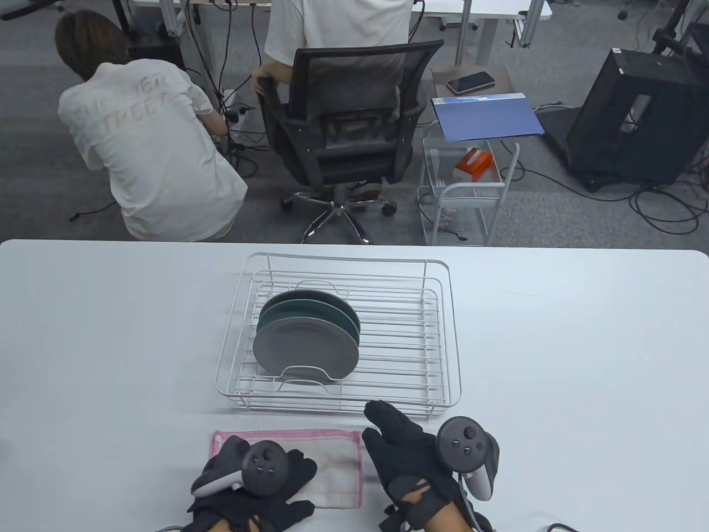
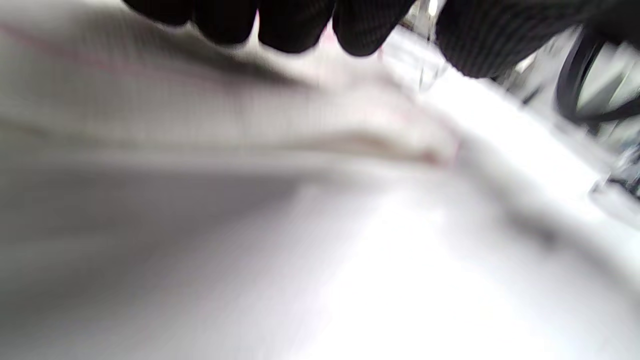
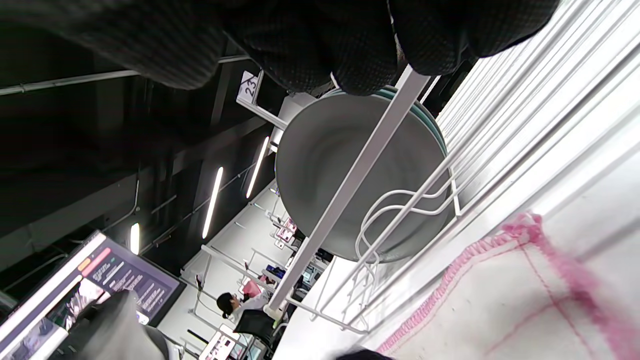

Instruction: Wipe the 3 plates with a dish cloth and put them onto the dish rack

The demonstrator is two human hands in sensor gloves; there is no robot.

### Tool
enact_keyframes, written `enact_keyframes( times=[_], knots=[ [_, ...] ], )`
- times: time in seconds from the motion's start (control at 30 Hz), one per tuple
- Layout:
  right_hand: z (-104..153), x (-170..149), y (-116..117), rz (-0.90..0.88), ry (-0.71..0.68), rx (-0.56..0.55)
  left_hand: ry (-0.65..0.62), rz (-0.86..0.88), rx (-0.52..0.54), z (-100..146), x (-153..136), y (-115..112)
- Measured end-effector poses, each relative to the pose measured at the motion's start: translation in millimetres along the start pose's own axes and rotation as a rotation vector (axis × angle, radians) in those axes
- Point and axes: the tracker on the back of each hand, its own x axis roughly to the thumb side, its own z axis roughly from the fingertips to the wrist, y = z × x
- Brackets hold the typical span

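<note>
While three plates [image 1: 306,346] stand on edge in the left half of the white wire rack [image 1: 443,343], faces turned toward the near edge of the surface [image 1: 581,360], the pink-edged cloth [image 1: 338,460] lies flat just before the rack, its long axis running left to right. The left hand [image 1: 252,482] rests on the cloth, fingers [image 2: 295,25] spread and relaxed. The right hand [image 1: 415,465] hovers beside the cloth, fingers loosely apart, holding nothing. Beyond the surface's far edge are grey carpet, an office chair [image 1: 343,133], a wire cart [image 1: 465,188] and two people.

grey carpet [image 1: 554,216], black office chair [image 1: 346,119]
</note>
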Motion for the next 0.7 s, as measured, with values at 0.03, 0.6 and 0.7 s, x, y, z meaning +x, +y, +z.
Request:
enact_keyframes(
  times=[0.03, 0.6, 0.7],
  knots=[
    [0, 0, 1, 0.006, 0.000, 0.004, -0.016, 0.007, 0.056, 7, -3, 7],
    [-1, 5, 11, 0.166, -0.073, 0.018, 0.051, -0.010, 0.824, 67, -54, 53],
    [0, 7, 8, 0.162, -0.078, -0.002, 0.045, 0.002, 0.818, 61, -49, 55]
  ],
)
